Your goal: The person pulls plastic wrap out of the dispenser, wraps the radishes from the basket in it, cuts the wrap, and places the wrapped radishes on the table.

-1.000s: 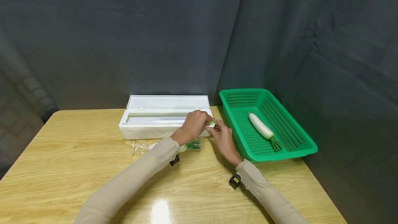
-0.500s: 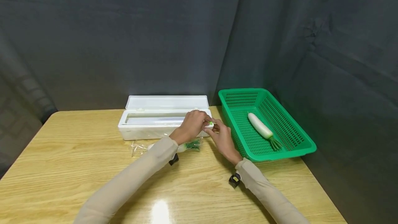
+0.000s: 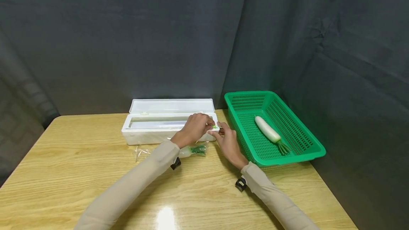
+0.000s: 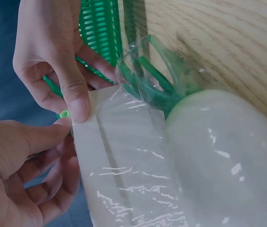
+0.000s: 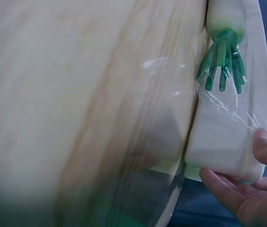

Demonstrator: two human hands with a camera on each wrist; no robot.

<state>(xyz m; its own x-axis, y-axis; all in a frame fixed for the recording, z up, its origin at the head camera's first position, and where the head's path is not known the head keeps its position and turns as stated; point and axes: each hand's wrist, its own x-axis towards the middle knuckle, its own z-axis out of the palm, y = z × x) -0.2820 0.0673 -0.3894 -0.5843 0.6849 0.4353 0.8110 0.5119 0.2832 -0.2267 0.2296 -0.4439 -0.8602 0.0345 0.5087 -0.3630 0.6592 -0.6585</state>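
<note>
My left hand [image 3: 194, 127] pinches the small bright green slide cutter [image 4: 64, 114] near the right end of a long white cling film dispenser [image 3: 140, 137]. Around that end of the dispenser, my right hand [image 3: 229, 144] grips the corner, its thumb on the front face in the left wrist view. Clear cling film [image 4: 138, 175] stretches down over the dispenser's front. In front lies a daikon [image 3: 185, 152] with green stalks, covered by the film and partly hidden by my left forearm. The dispenser's lid [image 3: 172, 105] is raised at the back.
A green perforated basket [image 3: 303, 157] stands at the right with another, unwrapped daikon [image 3: 267, 129] inside. Dark curtains [image 3: 143, 45] hang behind and right of the wooden table [image 3: 80, 173].
My left hand has slid slightly left along the dispenser's front edge, the green slide cutter moving with it. My right hand stays on the dispenser's right end.
</note>
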